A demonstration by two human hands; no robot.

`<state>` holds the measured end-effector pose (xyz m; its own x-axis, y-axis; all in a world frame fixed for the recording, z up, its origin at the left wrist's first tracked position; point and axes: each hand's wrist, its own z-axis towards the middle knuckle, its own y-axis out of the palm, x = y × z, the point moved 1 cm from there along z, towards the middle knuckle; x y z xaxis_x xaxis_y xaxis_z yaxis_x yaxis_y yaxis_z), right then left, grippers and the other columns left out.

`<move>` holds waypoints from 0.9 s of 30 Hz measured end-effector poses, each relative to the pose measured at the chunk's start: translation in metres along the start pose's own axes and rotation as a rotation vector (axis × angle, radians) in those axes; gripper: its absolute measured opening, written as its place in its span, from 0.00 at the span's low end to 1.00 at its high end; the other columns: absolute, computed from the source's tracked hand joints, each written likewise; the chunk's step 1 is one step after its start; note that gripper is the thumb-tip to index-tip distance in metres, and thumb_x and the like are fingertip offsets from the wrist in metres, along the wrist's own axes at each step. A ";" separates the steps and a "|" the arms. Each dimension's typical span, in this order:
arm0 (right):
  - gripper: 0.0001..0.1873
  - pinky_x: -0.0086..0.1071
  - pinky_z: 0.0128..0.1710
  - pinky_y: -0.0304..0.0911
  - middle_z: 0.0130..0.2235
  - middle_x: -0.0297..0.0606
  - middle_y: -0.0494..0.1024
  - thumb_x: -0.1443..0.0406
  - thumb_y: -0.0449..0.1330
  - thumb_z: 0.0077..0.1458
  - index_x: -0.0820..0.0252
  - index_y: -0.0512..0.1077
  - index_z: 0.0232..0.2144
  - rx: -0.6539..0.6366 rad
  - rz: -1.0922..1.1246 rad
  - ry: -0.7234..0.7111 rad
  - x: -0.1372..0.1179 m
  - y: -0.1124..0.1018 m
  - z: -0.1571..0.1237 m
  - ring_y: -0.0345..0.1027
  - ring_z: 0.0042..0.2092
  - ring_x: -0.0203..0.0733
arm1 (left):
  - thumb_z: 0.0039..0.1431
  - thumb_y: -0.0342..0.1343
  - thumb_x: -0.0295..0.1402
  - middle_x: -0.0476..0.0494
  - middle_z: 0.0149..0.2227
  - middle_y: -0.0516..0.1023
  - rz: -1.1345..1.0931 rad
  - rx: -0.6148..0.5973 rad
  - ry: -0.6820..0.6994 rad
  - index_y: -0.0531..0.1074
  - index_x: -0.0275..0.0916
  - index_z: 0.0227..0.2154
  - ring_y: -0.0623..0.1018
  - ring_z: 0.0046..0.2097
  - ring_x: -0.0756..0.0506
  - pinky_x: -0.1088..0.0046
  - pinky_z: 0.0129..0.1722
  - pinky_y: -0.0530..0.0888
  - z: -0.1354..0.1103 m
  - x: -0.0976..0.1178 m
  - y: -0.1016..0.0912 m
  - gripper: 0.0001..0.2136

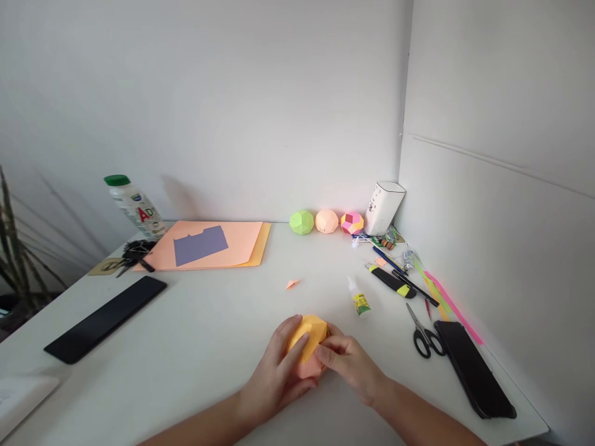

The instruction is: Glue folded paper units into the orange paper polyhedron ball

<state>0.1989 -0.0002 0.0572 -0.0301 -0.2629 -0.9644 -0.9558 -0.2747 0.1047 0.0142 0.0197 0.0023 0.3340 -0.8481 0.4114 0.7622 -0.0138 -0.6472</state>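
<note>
1. The ball point(312, 347), yellow above and peach below, is at the near middle of the table point(209, 328), between both hands; whether it touches the table I cannot tell.
2. The left hand point(276, 368) wraps the ball's left side, its fingers parted, one laid over the yellow part, another beneath the peach part.
3. The right hand point(353, 362) is closed on the ball's right side, thumb against the front near the line where yellow meets peach, the other fingers bent and partly hidden.
4. To the right lies a black phone point(474, 371), the scissors point(419, 326) just beside its far end, blades pointing away.
5. Past the hands are the glue point(359, 298), lying on its side, and a small peach scrap point(292, 284), well apart from each other.
6. On the left, a dark slab point(106, 319) lies slantwise.
7. Farther right are a cutter point(393, 282) and, along the edge, coloured strips point(455, 306).
8. Farther left, a purple piece point(202, 246) lies on peach sheets point(244, 238), beside the keys point(137, 248) and a tilted bottle point(137, 207).
9. By the wall point(279, 124) sit a green ball point(302, 222), a peach ball point(326, 221), a pink ball point(352, 222) and a white box point(385, 207).
</note>
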 end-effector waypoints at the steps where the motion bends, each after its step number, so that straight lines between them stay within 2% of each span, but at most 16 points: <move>1: 0.18 0.36 0.49 0.62 0.48 0.37 0.69 0.51 0.63 0.52 0.58 0.77 0.24 -0.007 -0.007 -0.006 0.000 -0.001 0.000 0.66 0.49 0.46 | 0.66 0.48 0.39 0.26 0.62 0.48 0.001 0.005 0.002 0.43 0.40 0.66 0.56 0.63 0.32 0.49 0.54 0.68 0.000 0.000 0.000 0.30; 6: 0.16 0.36 0.46 0.64 0.47 0.37 0.67 0.52 0.66 0.49 0.60 0.75 0.23 -0.024 -0.001 0.015 0.001 -0.002 0.001 0.66 0.46 0.45 | 0.66 0.48 0.40 0.29 0.62 0.48 0.014 0.015 0.007 0.43 0.43 0.66 0.55 0.64 0.33 0.50 0.56 0.67 0.001 0.000 0.000 0.30; 10: 0.15 0.35 0.47 0.64 0.50 0.38 0.67 0.53 0.67 0.48 0.59 0.76 0.26 -0.041 -0.015 0.018 0.001 -0.001 0.001 0.65 0.50 0.47 | 0.66 0.49 0.39 0.30 0.62 0.49 0.065 0.017 0.031 0.42 0.46 0.66 0.55 0.64 0.33 0.49 0.55 0.67 0.004 0.001 -0.001 0.31; 16: 0.15 0.35 0.46 0.66 0.51 0.39 0.66 0.53 0.67 0.48 0.60 0.77 0.26 -0.035 -0.005 0.007 0.002 0.002 0.002 0.66 0.48 0.47 | 0.64 0.51 0.41 0.30 0.62 0.50 0.122 0.049 0.072 0.45 0.45 0.65 0.56 0.62 0.32 0.49 0.53 0.69 0.006 0.001 0.000 0.31; 23: 0.15 0.33 0.48 0.63 0.48 0.38 0.66 0.54 0.67 0.49 0.61 0.77 0.27 -0.052 -0.009 0.000 0.003 0.004 0.003 0.64 0.48 0.44 | 0.68 0.42 0.36 0.27 0.62 0.48 0.025 0.032 0.051 0.47 0.40 0.64 0.54 0.63 0.30 0.42 0.54 0.65 0.005 0.005 -0.003 0.23; 27: 0.15 0.32 0.48 0.63 0.47 0.38 0.66 0.54 0.64 0.53 0.61 0.78 0.27 -0.094 -0.014 -0.062 0.006 0.005 0.003 0.64 0.49 0.43 | 0.68 0.43 0.32 0.27 0.63 0.48 -0.042 0.065 0.035 0.51 0.39 0.61 0.53 0.64 0.30 0.43 0.55 0.63 0.005 0.006 -0.003 0.20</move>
<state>0.1927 -0.0009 0.0512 -0.0380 -0.2020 -0.9787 -0.9248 -0.3639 0.1111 0.0164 0.0168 0.0103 0.2817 -0.8656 0.4139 0.8099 -0.0169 -0.5864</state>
